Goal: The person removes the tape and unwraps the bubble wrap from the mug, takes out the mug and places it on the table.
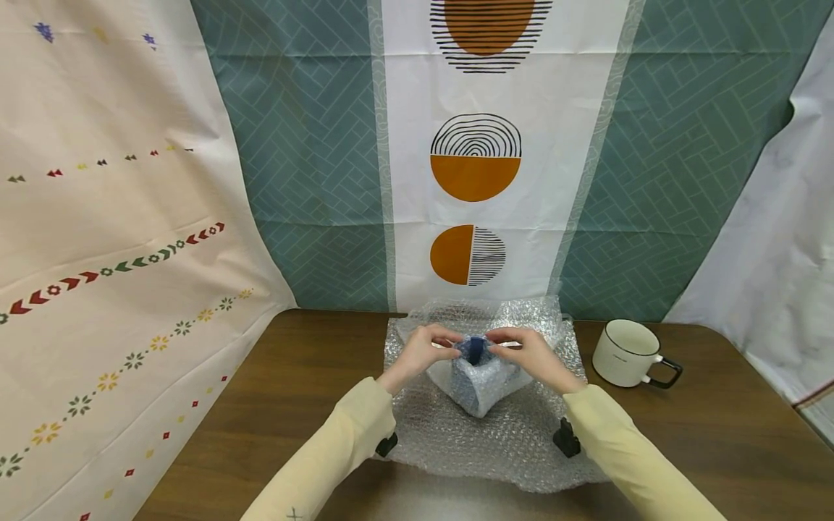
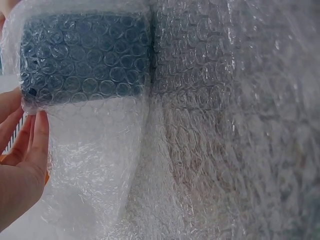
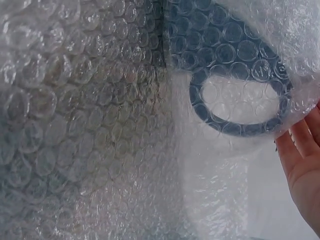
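Observation:
A blue mug (image 2: 85, 55) stands in the middle of a sheet of bubble wrap (image 1: 482, 456), partly wrapped in it. Its looped handle (image 3: 197, 102) shows through the clear bubbles in the right wrist view. From the left, my left hand (image 1: 420, 354) pinches the bubble wrap near the mug's top with thumb and fingertips. My right hand (image 1: 531, 356) does the same from the opposite side, its fingertips close to the left ones. Folds of wrap hide much of the mug in the head view.
To the right, a white mug (image 1: 622, 354) with a black rim and handle stands on the brown wooden table (image 1: 287, 405). A patterned cloth (image 1: 472, 217) hangs behind the table. Cream cloth (image 1: 130, 304) drapes along the left side.

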`<act>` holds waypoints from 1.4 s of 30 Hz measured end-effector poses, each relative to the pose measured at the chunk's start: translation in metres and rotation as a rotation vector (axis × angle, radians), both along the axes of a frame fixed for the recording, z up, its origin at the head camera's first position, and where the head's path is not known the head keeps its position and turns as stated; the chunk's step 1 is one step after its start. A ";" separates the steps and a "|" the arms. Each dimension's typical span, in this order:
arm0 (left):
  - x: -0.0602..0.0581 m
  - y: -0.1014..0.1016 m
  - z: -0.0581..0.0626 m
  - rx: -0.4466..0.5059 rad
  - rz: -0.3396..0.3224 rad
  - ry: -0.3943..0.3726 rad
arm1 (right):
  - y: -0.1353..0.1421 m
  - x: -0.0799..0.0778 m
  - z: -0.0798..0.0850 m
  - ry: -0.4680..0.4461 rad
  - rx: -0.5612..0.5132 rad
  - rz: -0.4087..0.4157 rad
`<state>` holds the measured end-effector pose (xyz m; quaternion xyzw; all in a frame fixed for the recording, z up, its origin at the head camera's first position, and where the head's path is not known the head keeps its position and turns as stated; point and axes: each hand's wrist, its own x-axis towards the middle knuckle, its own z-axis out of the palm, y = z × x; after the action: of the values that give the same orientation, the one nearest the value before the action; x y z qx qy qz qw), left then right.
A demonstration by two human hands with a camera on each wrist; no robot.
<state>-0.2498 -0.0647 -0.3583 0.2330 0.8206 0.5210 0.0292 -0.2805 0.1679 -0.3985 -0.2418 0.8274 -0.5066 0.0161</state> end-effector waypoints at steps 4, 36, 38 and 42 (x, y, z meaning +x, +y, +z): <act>0.000 0.000 0.000 0.005 -0.004 0.001 | -0.001 -0.001 0.000 0.005 0.008 -0.022; -0.026 -0.002 -0.033 -0.013 0.035 0.008 | 0.025 0.015 0.010 0.125 -0.007 -0.077; -0.028 -0.002 -0.034 -0.019 0.037 0.010 | 0.028 0.017 0.011 0.124 -0.008 -0.069; -0.028 -0.002 -0.034 -0.020 0.034 0.015 | 0.035 0.021 0.010 0.149 0.001 -0.052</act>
<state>-0.2775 -0.0668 -0.3926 0.2229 0.8297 0.5115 0.0165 -0.2590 0.2029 -0.3886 -0.2575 0.8325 -0.4871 -0.0585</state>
